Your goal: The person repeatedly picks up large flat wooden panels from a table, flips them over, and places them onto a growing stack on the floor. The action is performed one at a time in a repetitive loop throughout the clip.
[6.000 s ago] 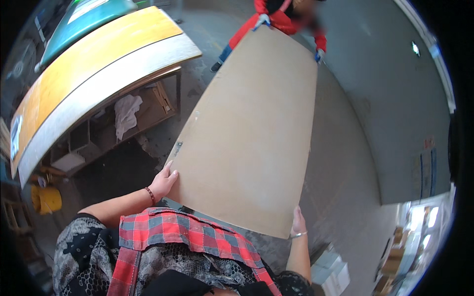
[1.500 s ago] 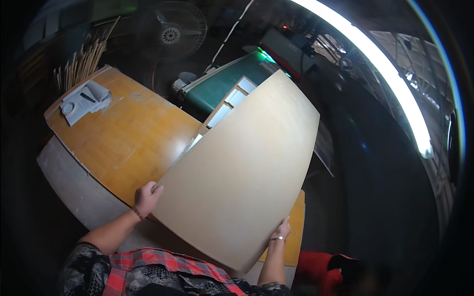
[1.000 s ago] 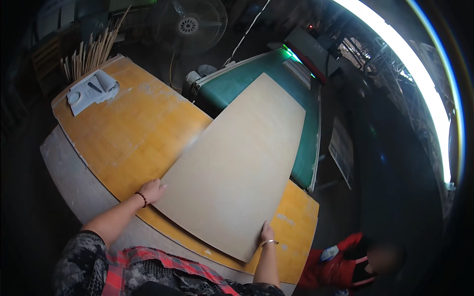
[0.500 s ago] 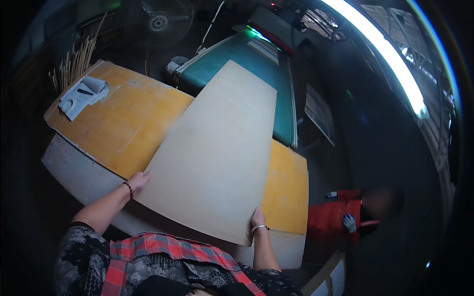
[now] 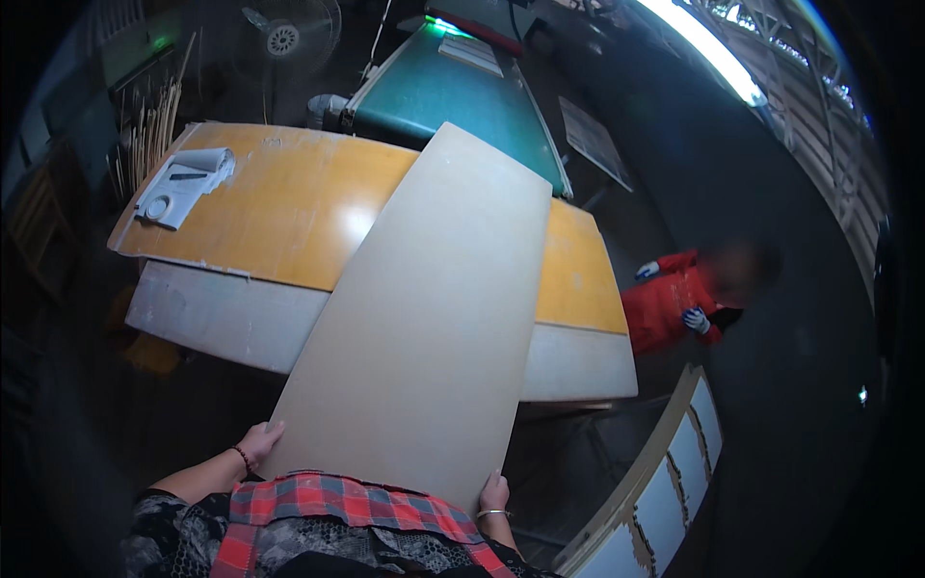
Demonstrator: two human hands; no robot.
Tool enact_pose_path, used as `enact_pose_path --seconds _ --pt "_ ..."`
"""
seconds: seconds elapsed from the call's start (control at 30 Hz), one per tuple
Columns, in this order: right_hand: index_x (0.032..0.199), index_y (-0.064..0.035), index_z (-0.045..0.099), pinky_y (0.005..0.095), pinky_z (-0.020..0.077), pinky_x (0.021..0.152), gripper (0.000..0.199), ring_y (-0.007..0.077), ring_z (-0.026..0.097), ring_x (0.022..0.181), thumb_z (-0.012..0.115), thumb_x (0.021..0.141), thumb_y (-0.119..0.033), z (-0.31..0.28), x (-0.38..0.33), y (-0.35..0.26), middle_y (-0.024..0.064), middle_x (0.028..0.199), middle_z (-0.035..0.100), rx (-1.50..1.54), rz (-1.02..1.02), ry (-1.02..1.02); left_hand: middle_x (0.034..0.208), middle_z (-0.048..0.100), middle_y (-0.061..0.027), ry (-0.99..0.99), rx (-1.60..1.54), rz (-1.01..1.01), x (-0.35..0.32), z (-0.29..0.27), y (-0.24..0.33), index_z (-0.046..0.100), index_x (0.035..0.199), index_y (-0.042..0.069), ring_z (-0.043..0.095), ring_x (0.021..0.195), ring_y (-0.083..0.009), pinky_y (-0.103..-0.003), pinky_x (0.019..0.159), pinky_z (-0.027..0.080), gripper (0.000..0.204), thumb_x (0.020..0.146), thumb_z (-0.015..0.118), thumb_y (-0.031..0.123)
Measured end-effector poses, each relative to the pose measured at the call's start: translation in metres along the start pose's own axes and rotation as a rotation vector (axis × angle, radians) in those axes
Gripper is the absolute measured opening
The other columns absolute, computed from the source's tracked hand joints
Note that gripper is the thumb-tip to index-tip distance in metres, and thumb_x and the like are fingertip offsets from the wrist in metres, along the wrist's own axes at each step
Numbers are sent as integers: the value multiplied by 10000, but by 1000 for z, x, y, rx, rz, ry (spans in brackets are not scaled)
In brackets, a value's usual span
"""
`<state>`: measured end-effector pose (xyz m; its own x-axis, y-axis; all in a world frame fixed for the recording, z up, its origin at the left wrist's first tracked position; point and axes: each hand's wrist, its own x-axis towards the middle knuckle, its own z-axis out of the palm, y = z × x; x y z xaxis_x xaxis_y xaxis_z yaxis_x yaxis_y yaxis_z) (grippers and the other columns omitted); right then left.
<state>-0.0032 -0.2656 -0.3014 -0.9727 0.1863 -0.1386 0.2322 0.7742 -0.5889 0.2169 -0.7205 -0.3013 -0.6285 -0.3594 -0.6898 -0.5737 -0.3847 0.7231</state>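
A large pale rectangular board (image 5: 424, 308) reaches from my waist out across the table, its far end close to the green conveyor belt (image 5: 443, 91). My left hand (image 5: 259, 444) grips its near left edge, thumb on top and the other fingers hidden beneath. On the opposite edge, near the right corner, my right hand (image 5: 494, 491) is closed the same way. Under the board lies the table's orange-yellow top (image 5: 279, 212), with a pale grey lower panel (image 5: 222, 308) along its near side. The board's near end meets my checked apron (image 5: 356, 503).
Papers (image 5: 181, 193) with a tape roll and a dark tool lie at the table's far left. Thin sticks (image 5: 149, 135) and a fan (image 5: 282, 39) stand behind. A person in red (image 5: 674, 303) is at the right. A white-faced panel stack (image 5: 665, 491) stands at lower right.
My hands have drawn the board back toward my body. More of the grey panel shows, and the table sits farther from me. The person in red appears higher in view.
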Motion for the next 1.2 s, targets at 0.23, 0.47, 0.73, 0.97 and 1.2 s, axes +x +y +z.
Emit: enact_pose_path --seconds 0.23,0.47,0.73,0.97,1.2 --pt "740 28 507 457 412 609 460 402 551 687 390 912 -383 -31 -99 56 250 701 554 -23 -10 67 979 599 -98 -104 180 50 -66 -12 -35 512 1100 -27 576 865 -181 -333 763 468 436 910 451 361" --pt "744 22 490 446 408 592 426 397 533 670 403 913 -359 -62 -154 98 237 698 544 95 155 144 1010 593 -94 -206 228 -62 -87 15 -26 519 1105 -13 566 911 -182 -327 795 457 397 906 469 327" --pt "1047 73 544 340 440 812 634 237 569 969 337 906 -509 -125 -126 110 174 1031 601 1111 668 -112 938 624 -107 -217 112 -106 -48 103 35 573 1034 -3 611 807 -204 -349 723 485 363 883 510 320" --pt "998 83 558 403 422 830 634 362 546 989 298 915 -489 -124 -79 160 260 984 588 348 487 -12 1025 613 -117 -281 84 -236 -18 188 108 564 1082 39 599 892 -235 -392 792 468 445 918 396 417" --pt "951 60 559 457 420 819 543 426 524 957 305 921 -418 -127 -26 121 294 973 564 143 489 116 1114 573 -110 -438 285 64 61 219 141 520 1141 15 560 963 -214 -365 844 441 446 951 317 364"
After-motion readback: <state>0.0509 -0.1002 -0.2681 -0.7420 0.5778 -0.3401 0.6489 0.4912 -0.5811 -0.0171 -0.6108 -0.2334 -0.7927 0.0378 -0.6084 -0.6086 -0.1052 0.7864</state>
